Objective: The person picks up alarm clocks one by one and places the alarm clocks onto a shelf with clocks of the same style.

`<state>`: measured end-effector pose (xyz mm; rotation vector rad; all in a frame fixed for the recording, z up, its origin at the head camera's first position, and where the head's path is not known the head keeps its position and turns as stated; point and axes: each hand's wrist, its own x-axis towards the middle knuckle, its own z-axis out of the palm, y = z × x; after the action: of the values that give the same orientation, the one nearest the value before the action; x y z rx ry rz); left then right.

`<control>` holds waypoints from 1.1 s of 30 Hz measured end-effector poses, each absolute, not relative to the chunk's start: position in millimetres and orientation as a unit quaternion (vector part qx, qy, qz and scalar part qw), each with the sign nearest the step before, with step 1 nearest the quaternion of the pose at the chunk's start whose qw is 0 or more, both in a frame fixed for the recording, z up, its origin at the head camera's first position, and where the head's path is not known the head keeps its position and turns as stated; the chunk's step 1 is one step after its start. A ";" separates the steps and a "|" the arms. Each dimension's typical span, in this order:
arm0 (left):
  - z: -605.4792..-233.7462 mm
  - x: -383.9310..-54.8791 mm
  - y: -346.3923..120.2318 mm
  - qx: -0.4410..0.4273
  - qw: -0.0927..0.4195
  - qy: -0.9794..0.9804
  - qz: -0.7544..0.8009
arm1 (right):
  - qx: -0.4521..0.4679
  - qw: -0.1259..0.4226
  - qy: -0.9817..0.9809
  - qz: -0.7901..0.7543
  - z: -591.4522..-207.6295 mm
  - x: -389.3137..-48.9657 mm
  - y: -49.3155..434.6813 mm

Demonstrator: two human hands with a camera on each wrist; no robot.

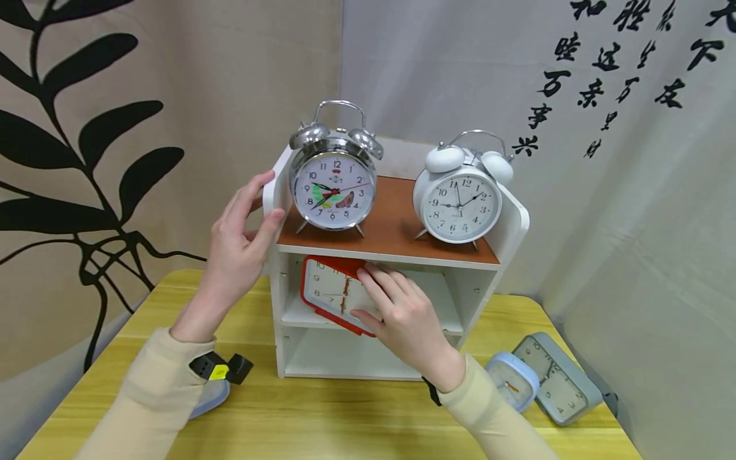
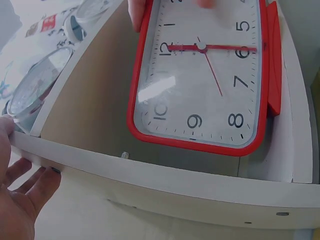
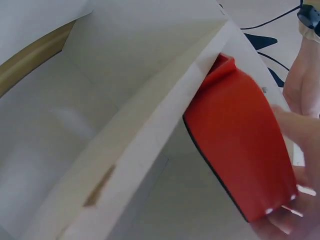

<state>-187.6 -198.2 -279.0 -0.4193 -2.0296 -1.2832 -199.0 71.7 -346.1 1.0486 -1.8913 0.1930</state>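
We think the red clock (image 1: pixel 329 291) may slip down from the shelf (image 1: pixel 514 220) if the right grip (image 1: pixel 402 313), which is clamped on it, becomes loose. This clock sits tilted in the middle opening, with red rim, white face, black numbers. The left grip (image 1: pixel 238 233) rests, spread, on the shelf's left side.

Black Chinese characters including 和睦万事兴 stand on the backdrop (image 1: pixel 650 166), while dials carry numerals: 12, 5, 6, 7, 8, 9 and 10 on the red clock (image 2: pixel 175 117), 12 and 6 on the silver clock (image 1: pixel 316 160), 12 and 9 on the white clock (image 1: pixel 454 220).
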 end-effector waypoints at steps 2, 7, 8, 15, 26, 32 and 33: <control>-278.7 -187.5 -198.3 -0.161 0.347 -0.781 -0.494 | 0.423 0.452 -0.783 0.063 -344.8 -197.9 71.2; -277.6 -186.6 -198.5 -0.161 0.351 -0.781 -0.491 | 0.415 0.433 -0.798 0.054 -343.2 -198.2 66.3; -277.4 -186.4 -198.4 -0.160 0.351 -0.781 -0.491 | 0.414 0.431 -0.800 0.055 -343.2 -198.5 65.1; -278.3 -185.3 -197.9 -0.158 0.346 -0.783 -0.492 | 0.403 0.422 -0.811 0.057 -345.1 -200.9 58.5; -279.2 -185.3 -198.8 -0.152 0.343 -0.789 -0.486 | 0.399 0.420 -0.814 0.050 -345.4 -208.1 51.9; -279.0 -185.4 -198.0 -0.150 0.342 -0.793 -0.481 | 0.397 0.417 -0.816 0.046 -345.9 -211.0 49.7; -279.0 -185.5 -197.8 -0.150 0.343 -0.792 -0.482 | 0.398 0.416 -0.816 0.046 -345.7 -211.3 49.2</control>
<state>-185.5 -197.8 -279.0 -0.3907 -2.0594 -1.2528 -211.3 49.2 -345.7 0.9990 -2.0491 0.1155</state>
